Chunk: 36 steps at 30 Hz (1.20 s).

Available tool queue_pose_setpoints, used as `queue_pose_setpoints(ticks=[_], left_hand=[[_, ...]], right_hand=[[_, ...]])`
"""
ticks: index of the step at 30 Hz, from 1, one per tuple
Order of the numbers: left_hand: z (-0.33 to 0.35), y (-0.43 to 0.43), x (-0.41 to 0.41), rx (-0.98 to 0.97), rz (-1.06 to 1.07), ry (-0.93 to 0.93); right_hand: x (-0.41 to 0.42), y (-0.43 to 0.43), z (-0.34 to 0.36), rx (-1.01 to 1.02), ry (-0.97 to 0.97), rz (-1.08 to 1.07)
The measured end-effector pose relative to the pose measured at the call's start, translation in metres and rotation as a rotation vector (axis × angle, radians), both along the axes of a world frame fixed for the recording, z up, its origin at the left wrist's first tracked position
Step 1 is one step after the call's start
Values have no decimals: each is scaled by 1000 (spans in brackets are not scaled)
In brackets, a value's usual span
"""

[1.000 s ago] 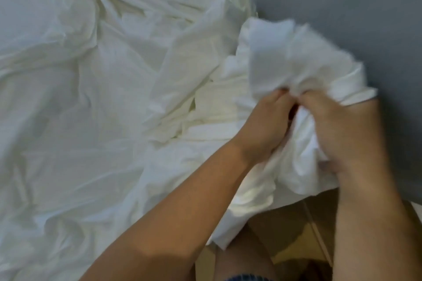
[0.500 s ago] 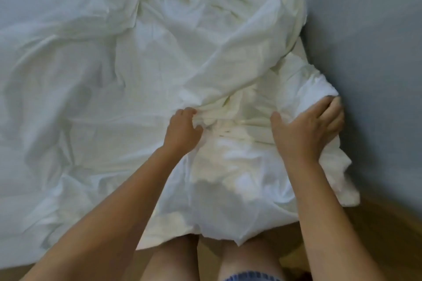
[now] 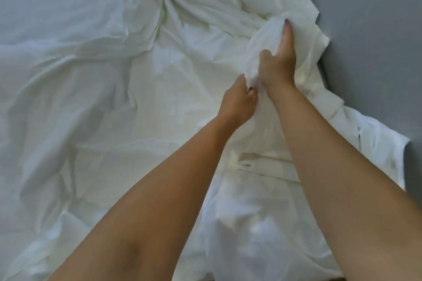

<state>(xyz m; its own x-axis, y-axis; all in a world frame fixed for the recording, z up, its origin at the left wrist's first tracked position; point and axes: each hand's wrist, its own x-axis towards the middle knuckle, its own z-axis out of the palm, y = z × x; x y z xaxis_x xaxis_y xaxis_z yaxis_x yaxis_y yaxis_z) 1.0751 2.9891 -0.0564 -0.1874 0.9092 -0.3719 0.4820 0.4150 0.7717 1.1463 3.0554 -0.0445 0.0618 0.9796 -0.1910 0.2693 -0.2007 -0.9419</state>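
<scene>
**Gathering the white sheet (image 3: 109,102) at its right-hand edge**

Head view: the sheet lies spread and rumpled across nearly the whole frame. Its right edge is heaped up against the grey wall (image 3: 370,41). It looks like thin, soft cloth with no stiffness. It creases deeply, drapes over whatever is beneath it and should weigh little where it is lifted. A large piece like this will probably drag and catch on itself, so a handful of gathered folds would hold better than a single layer, which could slide out from between the fingers. It does not appear fragile or slippery. The best place to take hold seems to be the raised ridge of folds (image 3: 262,36) near the wall, or a hem if one can be found. No hem shows clearly here.

The right grip (image 3: 277,64) is closed around that ridge. The fingers (image 3: 285,32) run up along one side of the bunched cloth and the thumb presses in from the other. The left grip (image 3: 239,98) sits just below and beside it, almost touching. Its fingers are curled tight and pinch a smaller tuck of the same sheet. Neither is open, and both hold cloth only.
</scene>
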Motion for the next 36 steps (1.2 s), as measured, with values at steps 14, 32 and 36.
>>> queue_pose_setpoints(ticks=[14, 32, 36], left_hand=[[-16, 28, -75, 18, -64, 830], [-3, 147, -99, 340, 626, 100], [17, 155, -161, 265, 712, 151]], right_hand=[[21, 21, -80, -187, -308, 29], [-85, 134, 2, 416, -293, 146], [-164, 163, 42, 375, -258, 660]])
